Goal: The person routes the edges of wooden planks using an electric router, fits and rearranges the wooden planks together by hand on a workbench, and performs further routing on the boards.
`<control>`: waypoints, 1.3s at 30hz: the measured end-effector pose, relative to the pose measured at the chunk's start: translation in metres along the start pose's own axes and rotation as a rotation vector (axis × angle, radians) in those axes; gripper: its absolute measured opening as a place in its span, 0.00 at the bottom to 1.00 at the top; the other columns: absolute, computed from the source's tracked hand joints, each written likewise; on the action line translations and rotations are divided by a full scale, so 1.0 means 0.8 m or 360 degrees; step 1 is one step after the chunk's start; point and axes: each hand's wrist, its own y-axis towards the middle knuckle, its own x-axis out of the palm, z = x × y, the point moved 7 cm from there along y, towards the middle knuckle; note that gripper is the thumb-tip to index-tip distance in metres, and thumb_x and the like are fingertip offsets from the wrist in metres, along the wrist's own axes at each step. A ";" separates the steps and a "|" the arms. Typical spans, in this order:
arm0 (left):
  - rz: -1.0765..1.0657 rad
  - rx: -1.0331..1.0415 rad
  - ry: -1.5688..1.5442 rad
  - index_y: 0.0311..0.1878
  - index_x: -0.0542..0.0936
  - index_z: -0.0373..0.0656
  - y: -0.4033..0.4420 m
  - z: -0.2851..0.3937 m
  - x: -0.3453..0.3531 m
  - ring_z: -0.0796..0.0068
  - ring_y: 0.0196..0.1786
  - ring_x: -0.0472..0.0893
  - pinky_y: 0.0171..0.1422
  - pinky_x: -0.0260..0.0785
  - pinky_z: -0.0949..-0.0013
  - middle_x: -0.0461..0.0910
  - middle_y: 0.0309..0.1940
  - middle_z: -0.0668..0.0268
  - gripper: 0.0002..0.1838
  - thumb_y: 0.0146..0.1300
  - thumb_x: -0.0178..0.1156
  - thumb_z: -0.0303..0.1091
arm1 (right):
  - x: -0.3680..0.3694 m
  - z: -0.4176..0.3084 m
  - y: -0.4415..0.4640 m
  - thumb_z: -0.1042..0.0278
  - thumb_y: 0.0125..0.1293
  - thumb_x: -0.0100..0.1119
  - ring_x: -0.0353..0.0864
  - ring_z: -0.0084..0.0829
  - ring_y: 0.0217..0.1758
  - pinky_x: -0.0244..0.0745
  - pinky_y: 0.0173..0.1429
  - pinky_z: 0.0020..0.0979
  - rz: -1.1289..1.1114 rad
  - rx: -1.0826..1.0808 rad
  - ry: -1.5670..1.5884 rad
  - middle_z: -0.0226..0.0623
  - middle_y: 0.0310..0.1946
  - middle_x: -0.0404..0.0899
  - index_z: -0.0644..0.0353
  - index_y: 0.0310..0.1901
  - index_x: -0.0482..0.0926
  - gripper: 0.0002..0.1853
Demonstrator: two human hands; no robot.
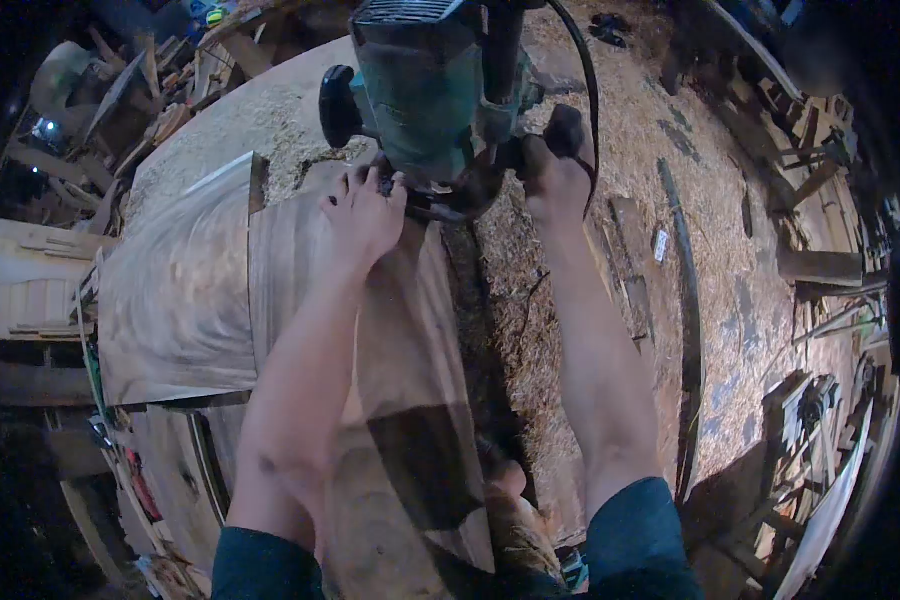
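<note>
A large green router (420, 100) with a black base stands at the far end of a long wooden board (400, 370). My left hand (368, 215) is at the near left edge of its base, fingers bent against it, with the thumb side by the base. The left black knob (340, 107) is free of my hand. On the other side my right hand (560, 175) is wrapped round the dark right handle (564, 130). The router's bit and the spot under the base are hidden from me.
A wide wooden panel (185, 290) lies to the left of the board. Shavings (540, 350) cover the floor on the right, with a long dark strip (685, 330) on it. A black cord (592, 80) hangs beside the router. Scrap wood (820, 265) is stacked at the right.
</note>
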 end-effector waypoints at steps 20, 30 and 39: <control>0.0078 -0.0166 0.0051 0.66 0.71 0.34 0.015 0.001 0.005 0.48 0.74 0.58 0.75 0.43 0.42 0.64 0.69 0.46 0.35 0.70 0.42 0.56 | 0.018 0.020 0.052 0.64 0.59 0.64 0.77 0.26 0.23 0.70 0.27 0.28 0.0041 0.0654 0.1051 0.36 0.25 0.80 0.64 0.44 0.73 0.16; 0.0173 -0.0167 0.0069 0.58 0.77 0.33 0.017 -0.002 0.010 0.52 0.72 0.61 0.74 0.42 0.40 0.70 0.65 0.48 0.32 0.71 0.43 0.55 | 0.015 0.007 0.062 0.61 0.60 0.63 0.74 0.23 0.22 0.68 0.26 0.27 -0.0080 0.0626 0.1108 0.33 0.23 0.76 0.62 0.40 0.73 0.14; 0.0191 -0.0169 0.0039 0.57 0.77 0.34 0.012 0.003 0.004 0.53 0.71 0.62 0.72 0.45 0.45 0.70 0.64 0.50 0.32 0.70 0.43 0.56 | 0.016 0.008 0.068 0.62 0.60 0.63 0.74 0.23 0.23 0.68 0.26 0.26 -0.0044 0.0544 0.1188 0.32 0.24 0.77 0.62 0.40 0.74 0.13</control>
